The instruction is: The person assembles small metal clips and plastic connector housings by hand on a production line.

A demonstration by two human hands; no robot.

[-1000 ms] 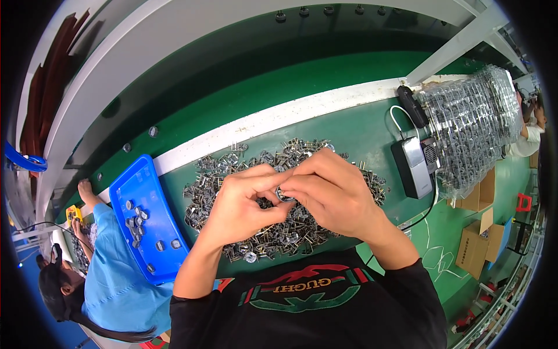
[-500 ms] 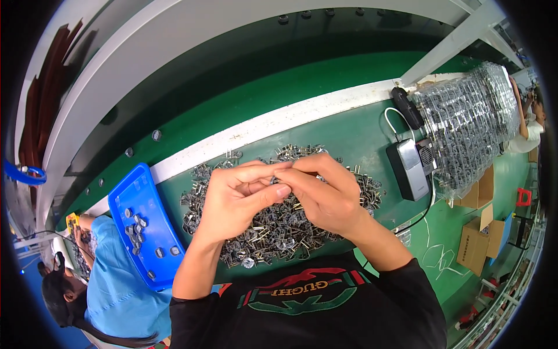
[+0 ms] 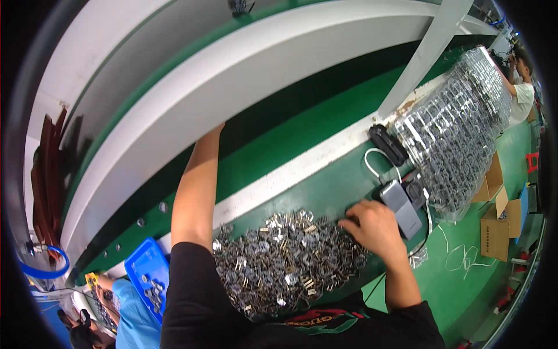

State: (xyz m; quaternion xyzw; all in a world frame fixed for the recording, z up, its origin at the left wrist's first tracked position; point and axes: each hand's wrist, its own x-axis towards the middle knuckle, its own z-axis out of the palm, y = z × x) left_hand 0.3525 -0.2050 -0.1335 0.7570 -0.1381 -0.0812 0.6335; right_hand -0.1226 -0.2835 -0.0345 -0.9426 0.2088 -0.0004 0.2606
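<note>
Metal clips (image 3: 285,262), small and silver, lie in a big loose pile on the green worktop (image 3: 325,192), in the near middle of the scene, just in front of the person's chest. The right hand (image 3: 372,224) rests at the right edge of this pile, palm down, with the fingers (image 3: 349,220) bent and touching the clips; I cannot tell if it pinches one of them. The left arm (image 3: 195,192) goes up and far, away from the pile, toward the long white shelf (image 3: 244,99) above the worktop. The left hand itself is hidden behind the edge of this shelf, so its state cannot be told.

Just right of the right hand a grey flat device (image 3: 401,206) lies on the worktop, with a white cable (image 3: 375,160) looped near it and a black block (image 3: 388,145) a little farther. To the far right there is a large heap of clear plastic trays (image 3: 459,128) holding metal parts. A white strip (image 3: 290,174) runs along the worktop, just beyond the pile.

At the near left a blue bin (image 3: 145,273) holds some small round parts, and another person in a light blue shirt (image 3: 131,320) sits beside it. Brown cardboard boxes (image 3: 494,227) stand on the green floor at the right. Another person in a white shirt (image 3: 523,90) is at the far right.
</note>
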